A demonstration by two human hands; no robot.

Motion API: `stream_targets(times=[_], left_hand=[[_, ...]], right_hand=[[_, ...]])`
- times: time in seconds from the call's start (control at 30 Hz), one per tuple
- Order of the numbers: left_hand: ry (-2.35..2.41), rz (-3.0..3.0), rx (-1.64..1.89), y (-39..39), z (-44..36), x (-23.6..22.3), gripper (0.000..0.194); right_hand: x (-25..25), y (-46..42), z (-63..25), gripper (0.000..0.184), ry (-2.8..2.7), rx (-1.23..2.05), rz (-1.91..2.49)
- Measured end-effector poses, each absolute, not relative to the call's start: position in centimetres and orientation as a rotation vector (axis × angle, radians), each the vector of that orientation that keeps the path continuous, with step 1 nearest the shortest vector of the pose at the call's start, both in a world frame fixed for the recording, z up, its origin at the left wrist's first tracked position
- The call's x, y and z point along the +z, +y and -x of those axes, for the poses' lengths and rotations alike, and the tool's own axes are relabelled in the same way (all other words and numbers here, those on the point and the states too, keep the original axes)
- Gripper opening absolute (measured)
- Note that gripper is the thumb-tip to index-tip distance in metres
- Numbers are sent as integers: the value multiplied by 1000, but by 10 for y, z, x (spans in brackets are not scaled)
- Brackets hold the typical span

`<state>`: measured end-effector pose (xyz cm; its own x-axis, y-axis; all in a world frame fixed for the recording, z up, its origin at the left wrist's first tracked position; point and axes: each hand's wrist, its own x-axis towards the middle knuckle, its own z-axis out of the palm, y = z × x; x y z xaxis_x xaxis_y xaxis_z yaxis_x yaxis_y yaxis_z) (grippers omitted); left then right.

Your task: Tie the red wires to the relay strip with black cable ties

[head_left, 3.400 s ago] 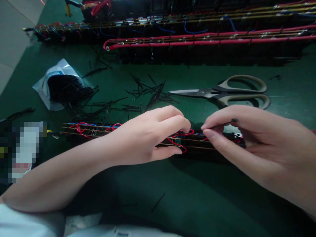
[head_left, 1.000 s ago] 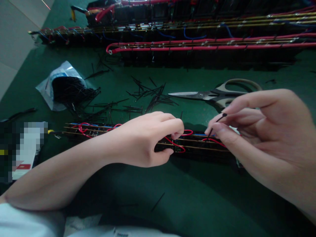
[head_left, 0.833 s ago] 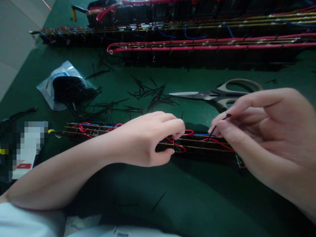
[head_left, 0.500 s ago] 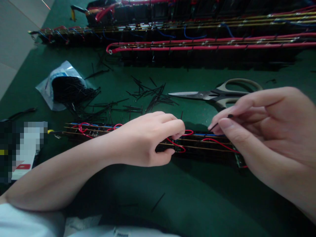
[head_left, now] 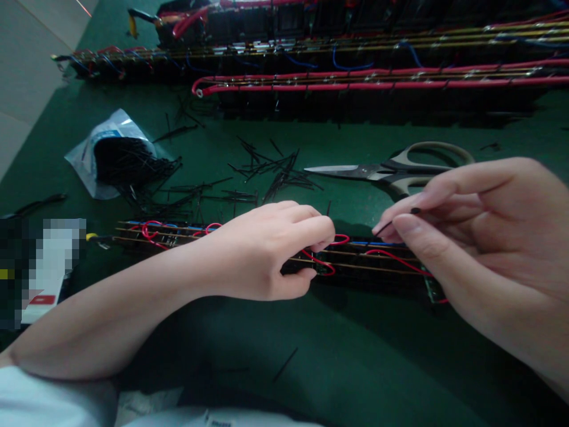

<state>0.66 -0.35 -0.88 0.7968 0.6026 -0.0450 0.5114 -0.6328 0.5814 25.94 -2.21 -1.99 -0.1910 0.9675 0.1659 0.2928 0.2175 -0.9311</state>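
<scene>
My left hand (head_left: 284, 249) lies across a long narrow wired circuit-board strip (head_left: 382, 261), fingers curled over its far side and thumb at its near side. Brass-coloured rods and red and blue wires run along this strip. Between thumb and forefinger, my right hand (head_left: 480, 237) pinches a thin black cable tie (head_left: 415, 210) just above the strip's right part. The tie's small head sticks up, and its tail points down left towards the rods; whether the tail touches them I cannot tell. My left forearm hides part of the strip.
Scissors (head_left: 364, 172) lie behind my right hand. Loose black cable ties (head_left: 280, 169) are scattered near an opened plastic bag (head_left: 89, 175) of them. Longer assemblies with thick red cables (head_left: 311, 87) line the back. A partly blurred white box (head_left: 48, 279) sits at left.
</scene>
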Motion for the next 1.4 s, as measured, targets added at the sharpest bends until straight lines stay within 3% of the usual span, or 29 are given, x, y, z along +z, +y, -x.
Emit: stream_targets(times=[0.83, 1.4], left_hand=[[802, -2409, 227, -3, -7, -8, 11], [794, -2417, 264, -3, -7, -10, 8]], right_hand=[[-20, -24, -261, 17, -1686, 1019, 1175], [-24, -22, -267, 5, -1987, 843, 1159]])
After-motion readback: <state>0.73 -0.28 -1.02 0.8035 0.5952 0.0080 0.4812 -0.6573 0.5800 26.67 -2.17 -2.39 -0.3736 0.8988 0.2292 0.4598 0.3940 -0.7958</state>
